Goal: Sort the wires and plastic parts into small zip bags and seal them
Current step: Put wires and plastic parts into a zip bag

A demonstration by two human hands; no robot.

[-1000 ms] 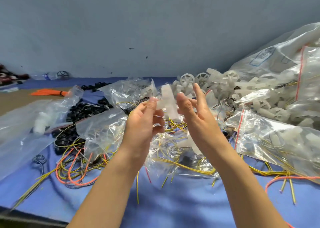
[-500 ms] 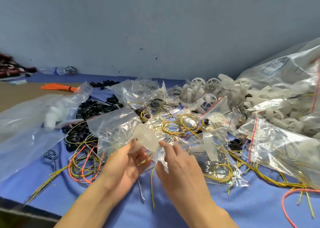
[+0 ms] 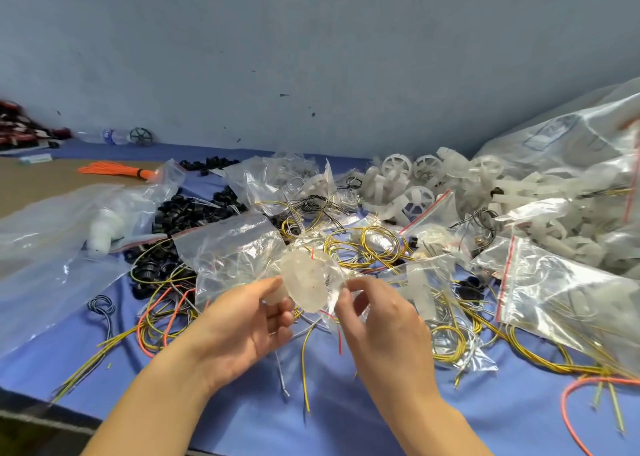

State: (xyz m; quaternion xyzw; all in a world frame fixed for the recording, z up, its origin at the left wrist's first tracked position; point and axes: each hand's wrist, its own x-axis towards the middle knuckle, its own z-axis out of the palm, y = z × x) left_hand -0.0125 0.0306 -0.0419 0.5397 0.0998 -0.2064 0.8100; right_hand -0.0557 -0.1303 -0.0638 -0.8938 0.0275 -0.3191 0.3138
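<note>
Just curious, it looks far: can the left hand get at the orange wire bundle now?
Probably not yet: the left hand pinches a small zip bag, and the orange wire bundle lies beyond a large clear bag.

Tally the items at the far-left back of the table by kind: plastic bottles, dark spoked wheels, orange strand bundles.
Plastic bottle: 1
Dark spoked wheel: 1
Orange strand bundle: 1
Total: 3
</note>
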